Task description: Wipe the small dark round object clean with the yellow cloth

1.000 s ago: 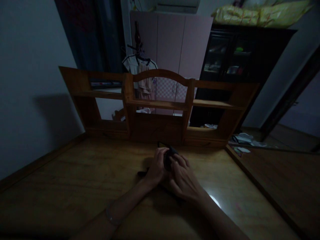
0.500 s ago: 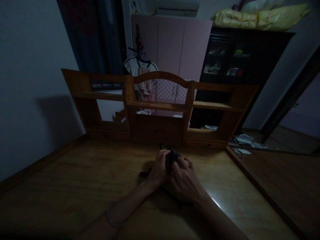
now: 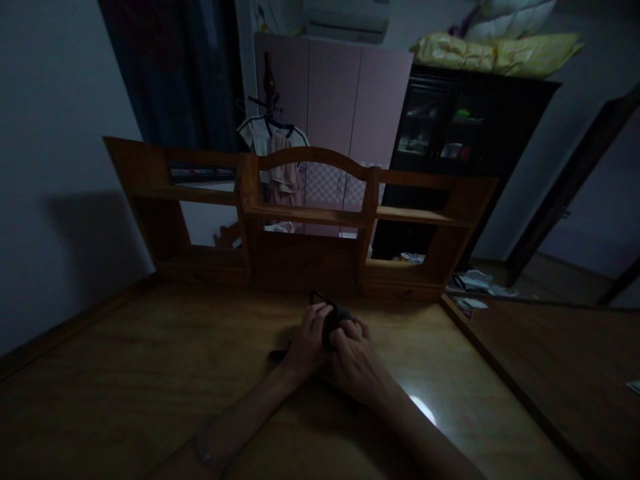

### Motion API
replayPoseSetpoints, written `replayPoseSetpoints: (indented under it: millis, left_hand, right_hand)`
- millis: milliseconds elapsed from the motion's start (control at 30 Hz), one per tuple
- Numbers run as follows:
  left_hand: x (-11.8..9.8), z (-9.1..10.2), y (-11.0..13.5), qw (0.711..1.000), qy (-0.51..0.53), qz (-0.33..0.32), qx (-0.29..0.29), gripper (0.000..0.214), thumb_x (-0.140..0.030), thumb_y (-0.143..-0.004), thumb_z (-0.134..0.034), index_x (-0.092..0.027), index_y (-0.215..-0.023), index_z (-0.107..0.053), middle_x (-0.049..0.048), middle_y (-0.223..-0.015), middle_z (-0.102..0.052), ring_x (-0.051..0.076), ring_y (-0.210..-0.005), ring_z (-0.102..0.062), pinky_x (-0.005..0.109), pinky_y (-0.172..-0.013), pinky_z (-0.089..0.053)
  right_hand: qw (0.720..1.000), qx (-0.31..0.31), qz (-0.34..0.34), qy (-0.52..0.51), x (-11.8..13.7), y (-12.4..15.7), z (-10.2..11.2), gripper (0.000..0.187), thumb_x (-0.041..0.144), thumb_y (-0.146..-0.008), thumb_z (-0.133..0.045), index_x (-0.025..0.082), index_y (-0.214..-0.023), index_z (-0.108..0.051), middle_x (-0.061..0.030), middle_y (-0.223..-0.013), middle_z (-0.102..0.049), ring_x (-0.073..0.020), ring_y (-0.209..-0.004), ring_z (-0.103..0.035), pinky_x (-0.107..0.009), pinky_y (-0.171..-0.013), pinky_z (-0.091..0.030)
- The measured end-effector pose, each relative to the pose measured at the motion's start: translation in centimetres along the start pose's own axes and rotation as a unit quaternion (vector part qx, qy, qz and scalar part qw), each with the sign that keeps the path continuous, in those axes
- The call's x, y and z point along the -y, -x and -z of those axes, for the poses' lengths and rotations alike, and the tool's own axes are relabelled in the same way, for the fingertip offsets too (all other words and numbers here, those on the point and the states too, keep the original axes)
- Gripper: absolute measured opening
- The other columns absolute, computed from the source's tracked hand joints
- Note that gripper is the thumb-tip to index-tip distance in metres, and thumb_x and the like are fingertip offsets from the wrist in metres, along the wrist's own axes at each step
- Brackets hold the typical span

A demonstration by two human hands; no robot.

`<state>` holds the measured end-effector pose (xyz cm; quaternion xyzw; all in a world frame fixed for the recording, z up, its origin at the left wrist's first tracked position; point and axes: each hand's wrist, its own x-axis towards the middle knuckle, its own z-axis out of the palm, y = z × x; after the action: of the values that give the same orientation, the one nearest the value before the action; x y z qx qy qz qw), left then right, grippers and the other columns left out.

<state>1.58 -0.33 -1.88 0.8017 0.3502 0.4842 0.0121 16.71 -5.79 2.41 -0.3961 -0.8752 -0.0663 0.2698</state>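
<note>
Both hands meet over the wooden bed board (image 3: 190, 360), in the lower middle of the head view. Between them is a black object (image 3: 330, 325) with a thin loop sticking up at its far end; its kind cannot be made out in the dim light. My left hand (image 3: 307, 341) is closed around its left side, fingers curled over the top. From the right, my right hand (image 3: 356, 353) grips it with bent fingers. A dark strap-like end (image 3: 277, 355) pokes out left of my left wrist. The forearms hide whatever dark part lies beneath.
A wooden shelf headboard (image 3: 310, 263) stands just beyond the hands. A raised wooden edge (image 3: 493, 353) runs along the right side, and a wall (image 3: 65, 167) closes the left. Farther back are a pink wardrobe (image 3: 333, 100), hanging clothes (image 3: 275, 143) and a dark cabinet (image 3: 490, 133).
The view has shifted slightly, so the scene sits a little further left. My right fingers have drawn in closer over the black object; both hands keep hold of it.
</note>
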Motion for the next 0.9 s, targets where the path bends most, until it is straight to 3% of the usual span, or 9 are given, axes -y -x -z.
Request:
replayPoseSetpoints:
  millis: [100, 200, 400, 633, 900]
  left_hand:
    - [-0.3, 0.1, -0.1, 0.999, -0.005, -0.025, 0.031, 0.059, -0.010, -0.079, -0.054, -0.018, -0.134, -0.032, 0.0133, -0.128, -0.041, 0.026, -0.120, -0.042, 0.045, -0.101, -0.041]
    - [-0.2, 0.3, -0.3, 0.999, -0.010, -0.032, 0.014, 0.057, -0.017, -0.081, -0.057, -0.019, -0.134, -0.033, 0.0132, -0.128, -0.043, 0.027, -0.120, -0.043, 0.047, -0.101, -0.041]
    - [0.4, 0.4, -0.5, 0.998, -0.030, -0.044, -0.018, 0.052, -0.020, -0.086, -0.052, -0.018, -0.134, -0.032, 0.0139, -0.127, -0.045, 0.026, -0.120, -0.043, 0.048, -0.102, -0.040]
    - [0.4, 0.1, -0.3, 0.999, -0.046, -0.015, -0.024, 0.064, -0.022, -0.078, -0.065, -0.016, -0.133, -0.032, 0.0147, -0.127, -0.044, 0.028, -0.119, -0.044, 0.046, -0.100, -0.042]
    - [-0.2, 0.1, -0.4, 0.999, -0.047, -0.002, -0.019, 0.062, -0.021, -0.079, -0.065, -0.017, -0.133, -0.034, 0.0146, -0.129, -0.043, 0.027, -0.122, -0.043, 0.045, -0.102, -0.041]
  right_hand:
    - [0.999, -0.006, -0.015, 0.041, 0.1, 0.0, -0.1, 0.017, 0.008, -0.083, -0.043, 0.018, -0.094, -0.051, -0.0076, -0.093, -0.061, -0.0249, -0.106, -0.047, -0.048, -0.105, -0.025]
    - [0.999, -0.016, -0.029, 0.039, 0.4, 0.1, -0.1, 0.020, 0.009, -0.084, -0.043, 0.017, -0.100, -0.050, -0.0108, -0.102, -0.061, -0.0272, -0.121, -0.038, -0.048, -0.106, -0.023]
    - [0.996, -0.020, 0.001, -0.091, 0.3, 0.4, -0.2, 0.042, 0.005, -0.074, -0.044, 0.016, -0.115, -0.043, -0.0110, -0.118, -0.054, -0.0265, -0.132, -0.026, -0.049, -0.107, -0.025]
    - [0.971, -0.042, -0.039, -0.233, -0.7, 0.6, -0.3, 0.043, 0.006, -0.070, -0.043, 0.019, -0.110, -0.042, -0.0101, -0.115, -0.048, -0.0241, -0.113, -0.043, -0.043, -0.097, -0.039]
    - [0.996, -0.026, 0.009, -0.081, -1.6, 0.1, -1.0, 0.031, 0.004, -0.078, -0.044, 0.017, -0.105, -0.051, -0.0086, -0.105, -0.059, -0.0252, -0.112, -0.045, -0.050, -0.104, -0.032]
